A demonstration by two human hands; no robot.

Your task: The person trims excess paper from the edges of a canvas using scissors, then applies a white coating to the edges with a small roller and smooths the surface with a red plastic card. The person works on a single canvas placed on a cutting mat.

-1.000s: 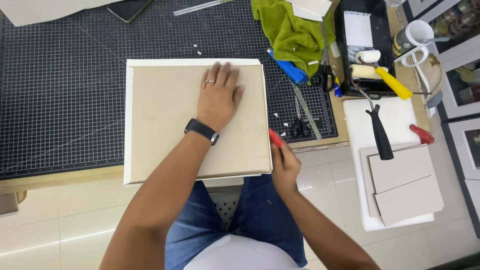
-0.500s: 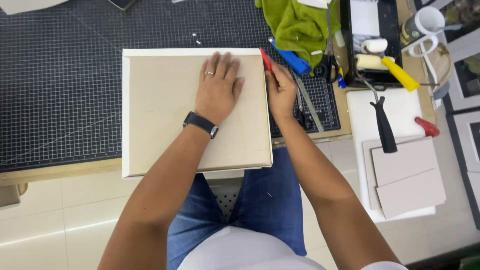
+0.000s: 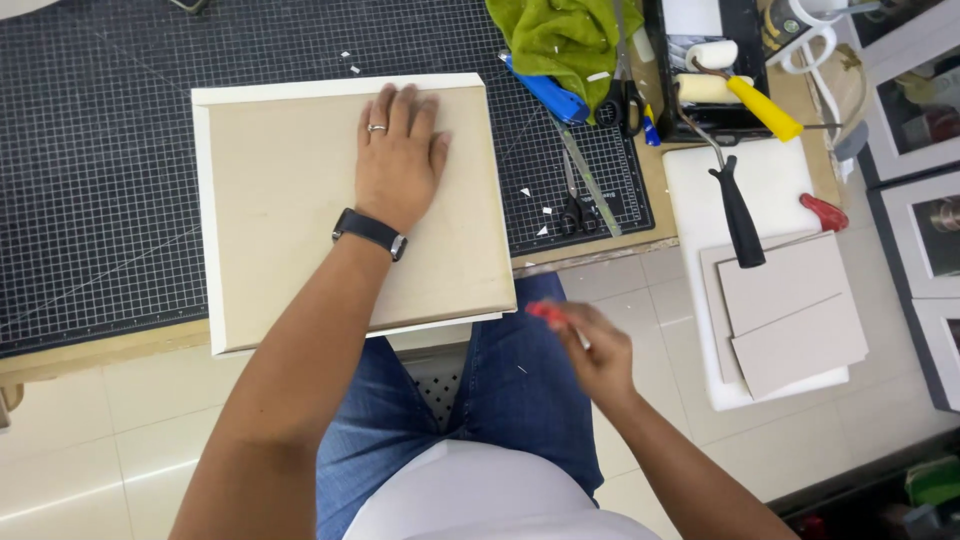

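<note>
A beige board [image 3: 290,210] with a white rim lies on the black gridded cutting mat [image 3: 100,150], its near edge hanging over the table's front. My left hand [image 3: 398,155], with a ring and a black wristwatch, presses flat on the board's upper right part, fingers spread. My right hand [image 3: 592,345] is blurred below the table edge, over my lap, closed on a small red-handled tool [image 3: 548,312], likely a cutter. Small white scraps lie on the mat to the right of the board.
A green cloth [image 3: 565,38], a blue object, scissors and a metal ruler [image 3: 588,180] lie at the mat's right side. A black tray holds paint rollers with a yellow handle [image 3: 762,108]. Grey card sheets [image 3: 790,310] rest on a white stool. Framed pieces stand at the right.
My right hand has come back from the board's right edge, down past the table front to my lap, still holding the red tool. The left hand stays flat on the board.
</note>
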